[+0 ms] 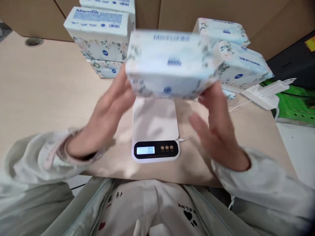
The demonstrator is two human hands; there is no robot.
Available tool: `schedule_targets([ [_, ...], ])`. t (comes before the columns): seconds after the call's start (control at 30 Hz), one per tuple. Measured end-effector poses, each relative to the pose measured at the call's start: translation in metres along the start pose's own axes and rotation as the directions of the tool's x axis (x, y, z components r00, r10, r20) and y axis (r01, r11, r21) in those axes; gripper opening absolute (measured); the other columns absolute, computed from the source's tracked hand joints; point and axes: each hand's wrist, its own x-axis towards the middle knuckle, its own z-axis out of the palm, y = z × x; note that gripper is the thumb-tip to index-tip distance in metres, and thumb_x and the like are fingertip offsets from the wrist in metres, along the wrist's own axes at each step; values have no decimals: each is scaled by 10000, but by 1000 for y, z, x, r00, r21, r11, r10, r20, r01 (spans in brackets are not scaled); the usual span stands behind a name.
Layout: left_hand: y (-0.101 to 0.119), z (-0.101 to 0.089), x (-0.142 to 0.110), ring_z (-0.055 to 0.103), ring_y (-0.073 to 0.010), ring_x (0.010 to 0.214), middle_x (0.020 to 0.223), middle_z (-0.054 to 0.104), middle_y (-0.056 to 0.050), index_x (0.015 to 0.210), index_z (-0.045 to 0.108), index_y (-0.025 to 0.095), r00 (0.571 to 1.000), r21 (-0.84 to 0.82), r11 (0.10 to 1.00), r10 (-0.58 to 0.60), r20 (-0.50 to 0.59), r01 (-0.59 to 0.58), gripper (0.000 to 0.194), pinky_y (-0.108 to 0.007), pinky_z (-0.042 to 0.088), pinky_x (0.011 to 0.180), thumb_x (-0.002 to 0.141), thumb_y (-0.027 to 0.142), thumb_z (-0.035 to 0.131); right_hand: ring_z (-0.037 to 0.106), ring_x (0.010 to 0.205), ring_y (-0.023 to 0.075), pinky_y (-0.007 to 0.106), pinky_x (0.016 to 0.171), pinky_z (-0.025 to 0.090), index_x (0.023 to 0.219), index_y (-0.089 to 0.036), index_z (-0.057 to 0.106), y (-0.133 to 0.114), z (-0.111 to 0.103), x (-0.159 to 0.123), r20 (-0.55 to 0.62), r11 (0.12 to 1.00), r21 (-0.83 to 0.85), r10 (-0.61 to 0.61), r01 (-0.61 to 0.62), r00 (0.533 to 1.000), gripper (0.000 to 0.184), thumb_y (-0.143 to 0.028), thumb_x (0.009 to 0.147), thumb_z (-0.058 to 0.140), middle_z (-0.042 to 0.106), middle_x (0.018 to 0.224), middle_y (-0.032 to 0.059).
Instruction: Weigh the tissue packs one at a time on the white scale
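A floral-printed tissue pack (169,65) is held up between my two hands, above the back of a white digital scale (155,119). My left hand (110,105) grips the pack's left end. At its lower right corner, my right hand (216,121) has its fingers against the pack, the thumb held apart from it. The pack is slightly blurred and apart from the scale's platform. On the scale, the lit display (145,150) reads 0.0.
Stacked tissue packs (100,36) stand at the back left. More tissue packs (243,65) lie at the back right, near a white power strip (265,95) and a green basket (296,101). Cardboard boxes (177,14) line the back, and a cable (188,137) joins the scale's right side.
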Motion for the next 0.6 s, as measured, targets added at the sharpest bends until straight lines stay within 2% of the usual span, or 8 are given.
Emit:
schedule_targets([
  [0.07, -17, -5, -41, 351, -316, 1739, 1749, 523, 123, 1598, 621, 545, 996, 47, 999, 24, 82, -28, 545, -488, 415, 1431, 1057, 533, 690, 413, 1699, 337, 595, 1416, 399, 1763, -431, 292, -1, 9, -36, 19, 1000, -4, 8, -8, 1000, 763, -405, 1077, 624, 440, 1807, 34],
  [0.13, -39, -9, -69, 407, -345, 1710, 1778, 492, 81, 1661, 543, 550, 994, 100, 994, 31, 108, -42, 621, -540, 451, 1401, 1059, 520, 692, 418, 1692, 362, 630, 1409, 397, 1783, -400, 268, 8, 21, -61, 17, 1000, 3, 7, -7, 1000, 832, -371, 1051, 662, 432, 1813, 68],
  [0.2, -58, -11, -83, 436, -364, 1691, 1795, 468, 54, 1702, 485, 540, 992, 116, 992, 43, 121, -57, 700, -562, 477, 1377, 1040, 527, 709, 455, 1662, 379, 656, 1377, 434, 1791, -376, 257, 23, 31, -76, 7, 1000, 10, 0, 0, 1000, 879, -357, 1026, 690, 451, 1799, 99],
  [0.3, -74, -11, -86, 430, -347, 1696, 1799, 453, 72, 1720, 429, 559, 985, 105, 988, 102, 138, -116, 752, -558, 457, 1389, 1029, 508, 720, 529, 1598, 394, 667, 1319, 500, 1782, -378, 286, 43, 39, -85, -12, 1000, 8, -6, 6, 1000, 887, -361, 998, 701, 514, 1749, 112],
  [0.37, -75, -7, -82, 503, -326, 1653, 1746, 535, 75, 1672, 514, 564, 988, 82, 987, 134, 70, -140, 666, -534, 476, 1380, 1039, 485, 705, 568, 1559, 416, 679, 1299, 512, 1746, -394, 371, 50, 38, -86, -64, 1000, 4, -7, 7, 998, 837, -380, 975, 698, 573, 1697, 99],
  [0.43, -71, -2, -77, 590, -311, 1581, 1641, 659, 56, 1551, 678, 511, 989, 22, 992, 124, -80, -123, 503, -504, 476, 1381, 1051, 463, 687, 597, 1525, 431, 699, 1289, 508, 1683, -422, 468, 52, 36, -87, -159, 1000, 11, 3, -2, 987, 733, -401, 976, 659, 637, 1627, 77],
  [0.5, -66, 2, -73, 631, -307, 1537, 1522, 751, 35, 1374, 795, 432, 967, -59, 992, 98, -236, -115, 348, -486, 449, 1392, 1039, 436, 699, 625, 1491, 421, 705, 1274, 503, 1632, -441, 532, 52, 35, -87, -247, 999, 35, 19, -11, 969, 624, -416, 1011, 590, 686, 1561, 62],
  [0.6, -65, 4, -69, 668, -303, 1494, 1409, 811, 7, 1220, 817, 349, 931, -132, 982, 82, -355, -137, 233, -486, 433, 1375, 1013, 397, 719, 673, 1418, 377, 674, 1231, 525, 1600, -413, 585, 56, 34, -87, -313, 998, 59, 17, 2, 950, 537, -434, 1066, 526, 723, 1501, 61],
])
